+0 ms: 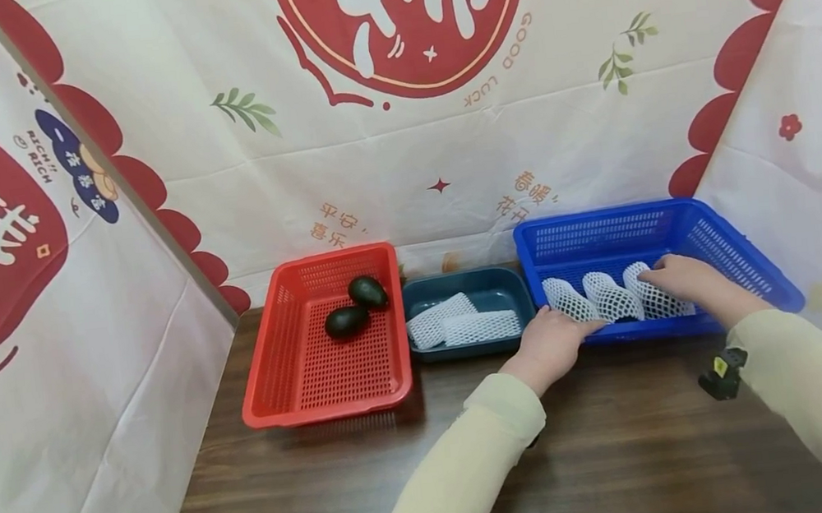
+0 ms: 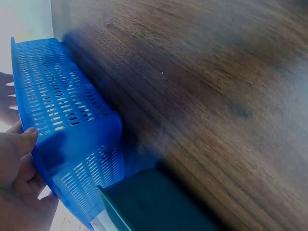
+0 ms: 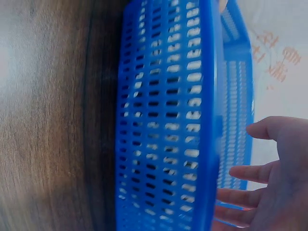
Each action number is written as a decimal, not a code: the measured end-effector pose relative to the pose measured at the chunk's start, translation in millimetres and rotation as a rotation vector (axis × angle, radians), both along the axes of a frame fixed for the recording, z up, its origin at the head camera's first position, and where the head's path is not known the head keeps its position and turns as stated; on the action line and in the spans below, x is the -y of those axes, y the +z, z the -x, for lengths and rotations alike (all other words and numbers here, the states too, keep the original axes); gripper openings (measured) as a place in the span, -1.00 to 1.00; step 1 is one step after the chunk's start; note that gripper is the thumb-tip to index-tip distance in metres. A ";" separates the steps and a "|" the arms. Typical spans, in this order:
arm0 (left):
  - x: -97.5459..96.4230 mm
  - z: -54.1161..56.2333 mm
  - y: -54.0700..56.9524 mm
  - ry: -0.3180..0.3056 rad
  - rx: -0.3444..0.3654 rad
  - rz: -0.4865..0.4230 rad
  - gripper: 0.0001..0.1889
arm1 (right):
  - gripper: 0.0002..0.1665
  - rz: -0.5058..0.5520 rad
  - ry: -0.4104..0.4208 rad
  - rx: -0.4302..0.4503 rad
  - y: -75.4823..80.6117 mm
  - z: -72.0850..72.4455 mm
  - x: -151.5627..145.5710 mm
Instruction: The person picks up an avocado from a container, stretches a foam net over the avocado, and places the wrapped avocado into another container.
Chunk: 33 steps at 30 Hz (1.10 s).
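Note:
In the head view, three dark avocados in white foam net sleeves lie side by side in the blue basket (image 1: pixel 751 277). My left hand (image 1: pixel 552 346) rests at the basket's front left corner, beside the leftmost sleeved avocado (image 1: pixel 570 301). The left wrist view has its thumb lying on the blue rim. Over the rightmost sleeved avocado (image 1: pixel 656 292) is my right hand (image 1: pixel 688 279), its fingertips right at the upper end of the sleeve. The right wrist view shows those fingers spread, reaching past the rim. Between the hands lies the middle sleeved avocado (image 1: pixel 611 295).
A red basket (image 1: pixel 263 386) on the left contains two bare avocados (image 1: pixel 347 321). Between the baskets, a dark teal tray (image 1: pixel 522 295) has two flat white foam sleeves (image 1: pixel 481 327) in it. Printed cloth (image 1: pixel 438 155) hangs behind the wooden table (image 1: pixel 314 489) and at its sides.

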<state>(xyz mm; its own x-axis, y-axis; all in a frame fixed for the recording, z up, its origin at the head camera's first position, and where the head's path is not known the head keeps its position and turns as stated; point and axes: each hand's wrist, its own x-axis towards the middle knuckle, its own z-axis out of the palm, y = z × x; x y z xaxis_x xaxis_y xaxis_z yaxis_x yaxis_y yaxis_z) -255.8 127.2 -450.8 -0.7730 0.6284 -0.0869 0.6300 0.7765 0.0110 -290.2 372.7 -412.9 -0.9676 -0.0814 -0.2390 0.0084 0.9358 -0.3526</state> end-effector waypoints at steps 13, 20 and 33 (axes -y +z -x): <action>26.3 -6.9 13.9 -0.142 -0.072 -0.042 -0.51 | -0.20 -0.026 0.072 -0.119 17.6 -20.6 55.5; 56.0 -12.4 34.6 -0.061 -0.079 -0.067 -0.55 | -0.21 -0.026 0.104 -0.162 24.5 -31.2 82.1; 124.9 -20.0 52.4 0.023 -0.139 -0.172 -0.57 | -0.32 -0.032 0.166 -0.280 27.3 -44.3 121.5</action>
<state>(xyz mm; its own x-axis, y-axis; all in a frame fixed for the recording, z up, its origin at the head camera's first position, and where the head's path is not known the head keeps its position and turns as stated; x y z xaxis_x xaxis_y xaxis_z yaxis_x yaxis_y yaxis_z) -235.8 2.3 -398.5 -0.7844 0.6068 0.1287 0.6169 0.7848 0.0591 -245.9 251.1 -385.6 -0.9703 -0.2401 0.0297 -0.2382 0.9268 -0.2902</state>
